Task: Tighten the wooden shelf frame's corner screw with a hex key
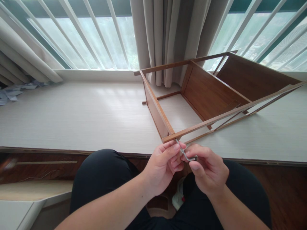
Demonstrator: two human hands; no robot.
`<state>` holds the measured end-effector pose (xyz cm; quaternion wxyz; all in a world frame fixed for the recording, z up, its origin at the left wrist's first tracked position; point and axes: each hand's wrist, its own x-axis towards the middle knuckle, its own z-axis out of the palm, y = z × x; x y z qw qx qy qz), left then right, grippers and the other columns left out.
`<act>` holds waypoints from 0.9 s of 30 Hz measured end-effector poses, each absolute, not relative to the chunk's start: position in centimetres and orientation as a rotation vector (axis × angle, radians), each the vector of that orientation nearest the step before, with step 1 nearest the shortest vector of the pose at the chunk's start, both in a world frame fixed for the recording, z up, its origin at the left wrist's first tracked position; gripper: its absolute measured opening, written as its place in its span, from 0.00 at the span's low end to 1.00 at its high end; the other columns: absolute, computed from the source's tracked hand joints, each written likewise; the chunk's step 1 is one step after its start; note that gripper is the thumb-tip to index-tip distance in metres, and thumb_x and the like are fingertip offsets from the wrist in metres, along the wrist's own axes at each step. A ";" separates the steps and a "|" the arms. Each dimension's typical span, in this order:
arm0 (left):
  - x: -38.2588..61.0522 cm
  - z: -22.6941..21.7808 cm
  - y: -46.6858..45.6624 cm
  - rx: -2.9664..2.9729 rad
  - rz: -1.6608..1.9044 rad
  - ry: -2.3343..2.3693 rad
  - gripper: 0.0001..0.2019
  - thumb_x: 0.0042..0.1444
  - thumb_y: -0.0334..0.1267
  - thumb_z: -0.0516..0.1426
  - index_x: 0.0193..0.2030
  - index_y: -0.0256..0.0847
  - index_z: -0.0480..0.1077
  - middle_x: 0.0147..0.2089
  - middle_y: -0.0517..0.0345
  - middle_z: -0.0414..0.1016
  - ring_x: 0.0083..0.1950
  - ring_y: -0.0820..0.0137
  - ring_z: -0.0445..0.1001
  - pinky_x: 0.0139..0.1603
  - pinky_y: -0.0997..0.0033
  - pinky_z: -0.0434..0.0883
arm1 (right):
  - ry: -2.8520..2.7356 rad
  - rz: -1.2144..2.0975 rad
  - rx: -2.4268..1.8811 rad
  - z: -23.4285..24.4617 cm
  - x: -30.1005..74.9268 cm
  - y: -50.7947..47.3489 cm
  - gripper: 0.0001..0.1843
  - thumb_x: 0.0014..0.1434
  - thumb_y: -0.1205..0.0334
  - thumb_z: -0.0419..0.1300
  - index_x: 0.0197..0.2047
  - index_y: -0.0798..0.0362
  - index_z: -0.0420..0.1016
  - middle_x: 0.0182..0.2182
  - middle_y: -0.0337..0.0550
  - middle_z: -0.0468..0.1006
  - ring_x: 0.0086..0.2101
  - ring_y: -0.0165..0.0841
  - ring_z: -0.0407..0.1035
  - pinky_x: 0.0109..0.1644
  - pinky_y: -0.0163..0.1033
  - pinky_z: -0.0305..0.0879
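A brown wooden shelf unit point(203, 125) lies on its side on the pale ledge, its near corner just beyond my hands. Against that corner rests the tip of a silver hex key point(183, 152). My left hand point(165, 163) pinches the long shaft between thumb and fingers, close under the wooden rail. At the bent short end, my right hand point(208, 169) holds the same hex key with thumb and fingers closed. The fastener at the tip is hidden or too small to make out.
The pale ledge point(72, 118) runs across the view below barred windows point(96, 41). Grey curtains point(160, 41) hang behind the shelf unit. Crumpled paper or cloth point(11, 92) lies at the far left. A white-edged piece of furniture point(21, 210) stands at lower left.
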<state>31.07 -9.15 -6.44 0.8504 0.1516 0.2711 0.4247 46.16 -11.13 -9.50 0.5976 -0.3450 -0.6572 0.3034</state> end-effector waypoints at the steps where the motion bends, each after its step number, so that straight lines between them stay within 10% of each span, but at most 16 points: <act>1: 31.1 -6.4 -9.1 0.318 0.897 0.566 0.08 0.58 0.40 0.68 0.37 0.36 0.79 0.20 0.67 0.56 0.24 0.80 0.54 0.25 0.81 0.56 | -1.526 0.708 -0.795 -9.5 46.2 -11.1 0.06 0.66 0.64 0.62 0.46 0.51 0.77 0.34 0.43 0.79 0.34 0.35 0.72 0.41 0.42 0.71; 27: 31.1 -6.5 -9.1 0.357 0.896 0.565 0.09 0.58 0.40 0.67 0.36 0.36 0.78 0.20 0.68 0.54 0.24 0.79 0.49 0.25 0.79 0.54 | -1.457 0.651 -0.898 -10.1 46.4 -11.7 0.11 0.66 0.71 0.59 0.50 0.50 0.77 0.39 0.41 0.79 0.38 0.33 0.75 0.42 0.39 0.72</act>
